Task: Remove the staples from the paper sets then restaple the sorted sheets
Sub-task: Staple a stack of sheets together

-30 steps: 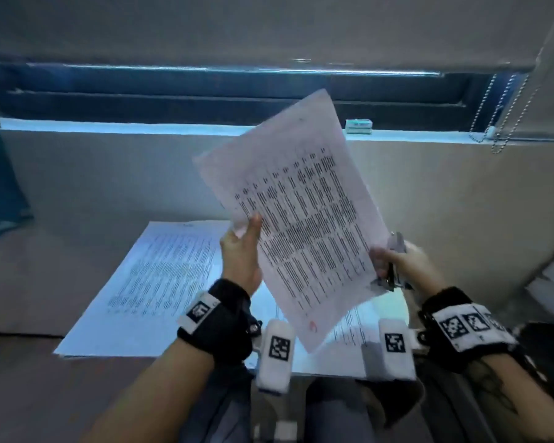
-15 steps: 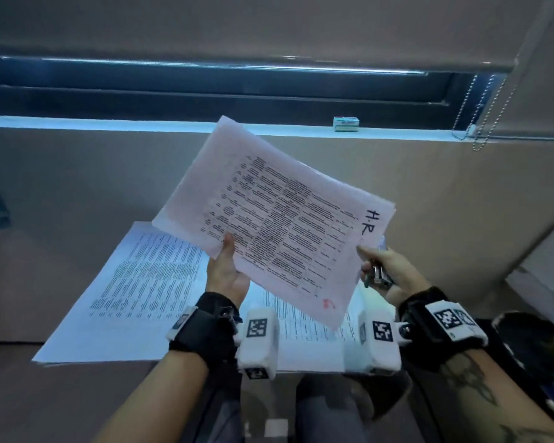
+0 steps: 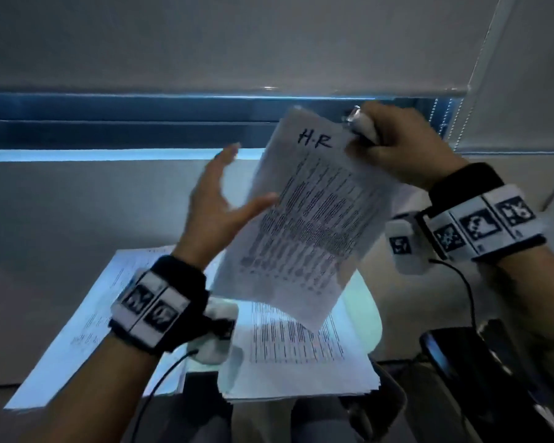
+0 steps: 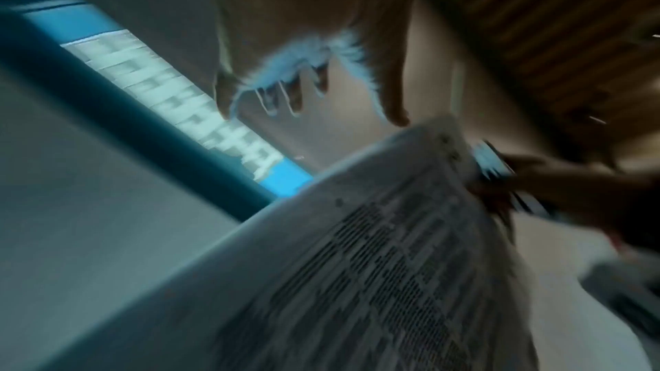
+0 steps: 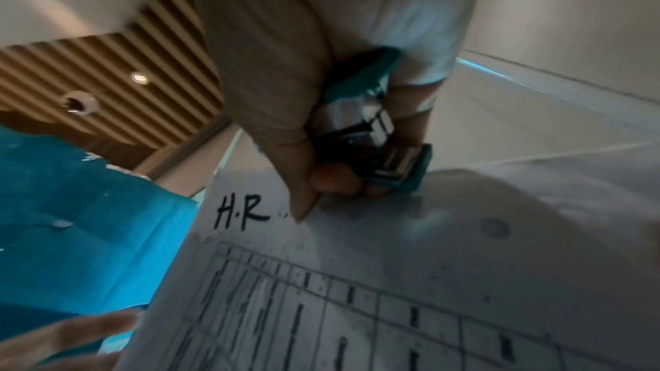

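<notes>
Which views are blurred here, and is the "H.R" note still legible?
Head view: dim, bluish, H.R paper set slightly smeared but legible. Left wrist view: heavy motion blur, left hand backlit, note unreadable. Right wrist view: sharpest, note clear by the right hand gripping the stapler.

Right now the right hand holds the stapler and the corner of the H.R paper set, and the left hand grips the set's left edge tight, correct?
Not quite. The right hand does hold the stapler and the corner of the H.R paper set. But the left hand is open, fingers spread, only its thumb reaching the set's left edge. The head view shows it.
</notes>
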Motion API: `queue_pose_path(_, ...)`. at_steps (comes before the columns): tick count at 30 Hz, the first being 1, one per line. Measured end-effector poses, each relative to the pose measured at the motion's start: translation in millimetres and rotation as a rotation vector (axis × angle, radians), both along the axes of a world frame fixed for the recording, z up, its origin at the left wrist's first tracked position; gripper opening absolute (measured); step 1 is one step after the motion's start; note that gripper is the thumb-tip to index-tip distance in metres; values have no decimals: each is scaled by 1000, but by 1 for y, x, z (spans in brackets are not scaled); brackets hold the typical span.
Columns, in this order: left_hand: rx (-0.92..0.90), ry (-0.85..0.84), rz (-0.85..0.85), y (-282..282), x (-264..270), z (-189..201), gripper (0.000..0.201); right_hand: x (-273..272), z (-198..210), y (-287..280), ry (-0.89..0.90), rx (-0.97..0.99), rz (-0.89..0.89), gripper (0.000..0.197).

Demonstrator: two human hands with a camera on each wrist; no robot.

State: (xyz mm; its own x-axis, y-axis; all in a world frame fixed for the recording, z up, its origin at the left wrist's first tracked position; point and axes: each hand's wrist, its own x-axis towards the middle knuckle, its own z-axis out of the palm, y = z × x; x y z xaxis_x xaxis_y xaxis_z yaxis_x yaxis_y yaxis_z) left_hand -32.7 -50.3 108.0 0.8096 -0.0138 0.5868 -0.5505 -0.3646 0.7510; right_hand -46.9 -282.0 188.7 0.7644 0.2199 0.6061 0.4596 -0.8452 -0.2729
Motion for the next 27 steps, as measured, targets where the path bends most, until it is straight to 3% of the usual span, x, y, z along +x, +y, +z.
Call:
queue_pose_path(3,70,-20,-153,-22,10,30,46,-5,10,19,-58,-129,73,8)
queue_pose_path(5,-1,-33,-197,-25,9,36,33,-3,8,22,-141,-135,50,25)
queue_pose_path(9,-260,-24,-245,-15,11,28,8,0,-9,0,-225,163,-155,44)
queue_pose_path(11,-341,-5,-273,-8,10,26,7,-3,-30,-11,-170,444,-182,52)
queue_pose_path(13,-361,18,-285,-4,9,22,9,-8,-55,-13,16,810,-68,46)
queue_pose_path(15,-380,35,-300,-4,6,17,13,-14,-75,-9,149,1021,34,18)
queue_pose_path(16,-395,43,-302,-4,5,14,15,-18,-81,-4,160,1049,48,4)
queue_pose_path(22,-364,66,-232,-25,-16,-32,24,-38,-122,35,-10,1170,-17,22)
queue_pose_path(27,-342,-32,-78,-35,-16,-28,8,-38,-131,43,-64,1237,-104,29)
